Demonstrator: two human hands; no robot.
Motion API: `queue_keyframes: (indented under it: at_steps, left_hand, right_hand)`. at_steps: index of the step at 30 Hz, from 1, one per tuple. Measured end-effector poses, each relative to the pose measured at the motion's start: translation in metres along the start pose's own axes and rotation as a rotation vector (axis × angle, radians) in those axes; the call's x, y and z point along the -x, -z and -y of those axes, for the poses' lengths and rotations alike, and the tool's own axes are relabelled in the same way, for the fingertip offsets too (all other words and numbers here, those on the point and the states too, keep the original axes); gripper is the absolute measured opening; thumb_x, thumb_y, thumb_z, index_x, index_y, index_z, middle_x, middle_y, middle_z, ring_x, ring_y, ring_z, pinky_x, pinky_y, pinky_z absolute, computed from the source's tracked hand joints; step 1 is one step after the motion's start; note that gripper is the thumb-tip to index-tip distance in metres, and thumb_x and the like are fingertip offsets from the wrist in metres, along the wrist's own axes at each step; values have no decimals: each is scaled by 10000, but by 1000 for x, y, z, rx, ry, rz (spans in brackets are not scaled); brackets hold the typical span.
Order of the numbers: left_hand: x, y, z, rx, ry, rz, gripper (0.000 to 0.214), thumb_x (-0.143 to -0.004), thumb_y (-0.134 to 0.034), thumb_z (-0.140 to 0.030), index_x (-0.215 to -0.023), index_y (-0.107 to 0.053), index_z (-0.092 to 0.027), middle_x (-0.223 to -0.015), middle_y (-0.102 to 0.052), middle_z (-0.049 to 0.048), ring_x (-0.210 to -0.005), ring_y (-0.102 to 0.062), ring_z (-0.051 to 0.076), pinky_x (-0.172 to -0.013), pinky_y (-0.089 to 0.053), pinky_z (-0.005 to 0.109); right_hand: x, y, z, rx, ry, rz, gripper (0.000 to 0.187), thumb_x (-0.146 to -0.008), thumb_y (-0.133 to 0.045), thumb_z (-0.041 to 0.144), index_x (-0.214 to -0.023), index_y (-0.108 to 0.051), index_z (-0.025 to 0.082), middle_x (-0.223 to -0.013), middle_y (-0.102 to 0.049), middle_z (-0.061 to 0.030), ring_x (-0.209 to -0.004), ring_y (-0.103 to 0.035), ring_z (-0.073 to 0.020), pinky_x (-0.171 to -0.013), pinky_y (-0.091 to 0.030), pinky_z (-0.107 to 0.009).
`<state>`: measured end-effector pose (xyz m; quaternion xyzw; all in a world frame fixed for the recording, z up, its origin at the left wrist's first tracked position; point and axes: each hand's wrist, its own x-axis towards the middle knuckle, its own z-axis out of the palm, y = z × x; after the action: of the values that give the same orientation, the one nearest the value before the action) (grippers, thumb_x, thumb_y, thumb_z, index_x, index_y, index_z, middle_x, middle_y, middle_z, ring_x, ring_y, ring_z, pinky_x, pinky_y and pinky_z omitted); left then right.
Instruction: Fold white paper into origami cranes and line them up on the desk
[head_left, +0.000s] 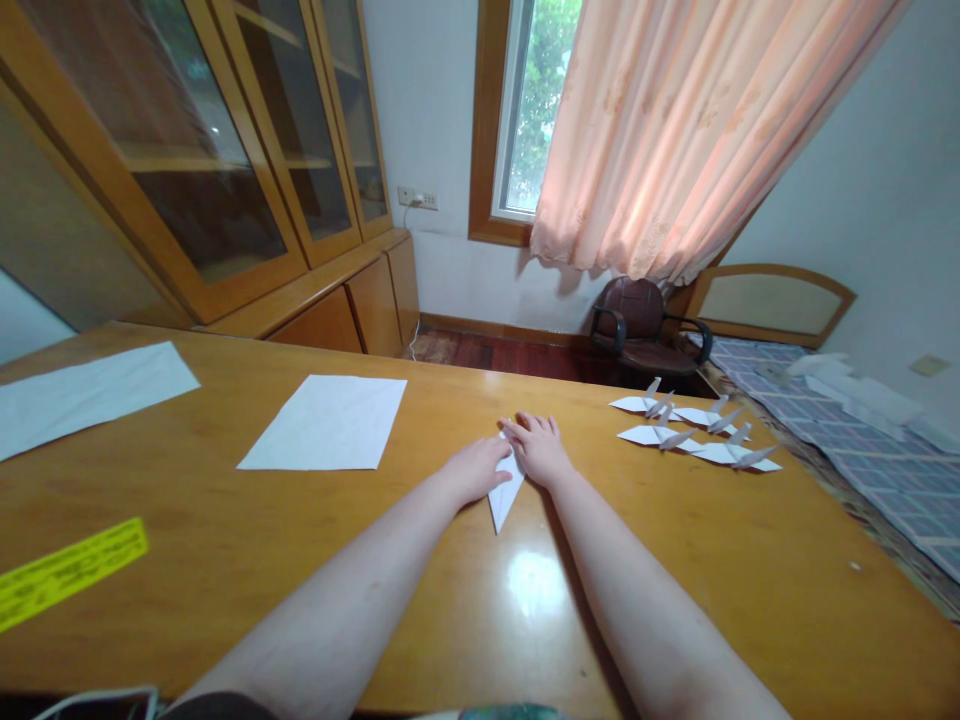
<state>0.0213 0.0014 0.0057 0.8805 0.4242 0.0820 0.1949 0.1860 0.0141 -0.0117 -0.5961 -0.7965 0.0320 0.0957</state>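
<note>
A folded piece of white paper (504, 496), narrowing to a point toward me, lies on the wooden table (225, 560) under both my hands. My left hand (480, 468) rests on its left edge with fingers curled down onto it. My right hand (538, 446) lies on its far right part, fingers stretched forward and pressed flat on the fold. The far end of the paper is hidden beneath the hands.
Three folded paper cranes (694, 432) sit in a cluster to the right. A flat white sheet (326, 422) lies left of my hands, another sheet (82, 395) at far left, a yellow strip (67, 572) near the front-left edge. Beyond stand cabinets, a chair (646, 330) and a bed.
</note>
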Motion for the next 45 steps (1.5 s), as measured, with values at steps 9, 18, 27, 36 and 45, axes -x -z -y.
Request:
queue_keyframes:
  at_steps: [9, 18, 27, 36, 45]
  left_hand:
    - [0, 1, -2, 4, -2, -9, 341, -777, -616, -293, -1099, -558, -195, -1236, -558, 82, -1154, -506, 245, -983, -396, 343]
    - [2, -9, -2, -66, 121, -24, 428, -797, -594, -380, -1189, -507, -234, -1421, -380, 101, -1307, -350, 285, -1072, -281, 450]
    - [1, -13, 1, -89, 134, 42, 440, -844, -499, -420, -1236, -457, -225, -1499, -267, 103, -1390, -189, 273, -1119, -110, 524]
    - [0, -15, 2, -101, 139, 47, 449, -844, -499, -414, -1252, -450, -234, -1503, -258, 100, -1392, -179, 270, -1111, -103, 543]
    - [0, -16, 8, -128, 182, -47, 437, -821, -522, -475, -1212, -496, -283, -1472, -331, 45, -1381, -188, 308, -1101, -92, 580]
  right_hand:
    - [0, 1, 2, -38, -2, -11, 353, -915, -388, 340, -1239, -527, 362, -1338, -493, -11, -1218, -374, -221, -1078, -105, -492]
    - [0, 0, 1, -64, 12, -54, 327, -905, -405, 321, -1198, -551, 317, -1317, -524, -2, -1198, -404, -207, -1076, -138, -476]
    - [0, -3, 1, -15, -37, -47, 375, -912, -384, 360, -1265, -505, 324, -1361, -484, -8, -1234, -376, -223, -1083, -124, -489]
    - [-1, -4, 2, -18, -109, -55, 484, -901, -394, 385, -1356, -408, 222, -1400, -435, -71, -1280, -332, -247, -1097, -101, -482]
    - [-4, -6, -10, -142, -101, -91, 363, -919, -387, 365, -1227, -550, 262, -1314, -525, -56, -1225, -418, -205, -1076, -186, -440]
